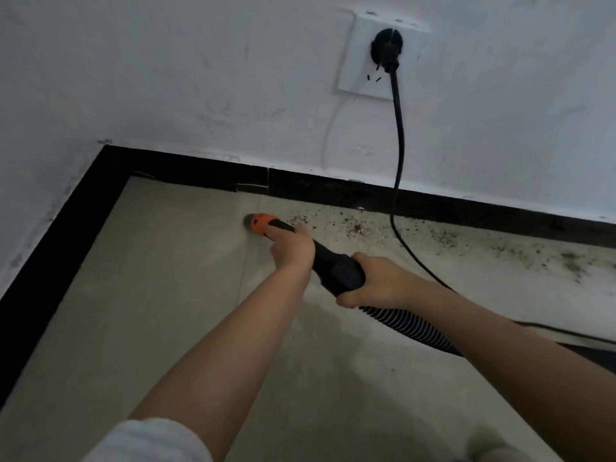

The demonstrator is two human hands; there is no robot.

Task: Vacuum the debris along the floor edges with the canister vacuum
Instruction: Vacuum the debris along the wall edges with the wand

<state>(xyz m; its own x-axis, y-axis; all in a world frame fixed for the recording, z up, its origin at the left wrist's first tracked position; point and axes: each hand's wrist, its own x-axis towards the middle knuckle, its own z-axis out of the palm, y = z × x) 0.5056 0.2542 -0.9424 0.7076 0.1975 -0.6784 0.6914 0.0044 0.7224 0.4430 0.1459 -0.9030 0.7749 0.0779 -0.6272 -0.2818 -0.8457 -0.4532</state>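
Note:
I hold a black vacuum wand [336, 271] with an orange nozzle tip [258, 222] pointed down at the beige floor, near the black baseboard [206, 175]. My left hand [293, 248] grips the wand just behind the orange tip. My right hand [376, 281] grips the thicker black handle where the ribbed hose [410, 328] begins. Brown and dark debris [358, 228] lies scattered along the floor edge to the right of the nozzle. The canister itself is out of view.
A black power cord [398, 161] hangs from a plug [386, 50] in a white wall socket and trails across the floor to the right. White walls meet in a corner at upper left. More dark dirt [570, 261] lies at far right.

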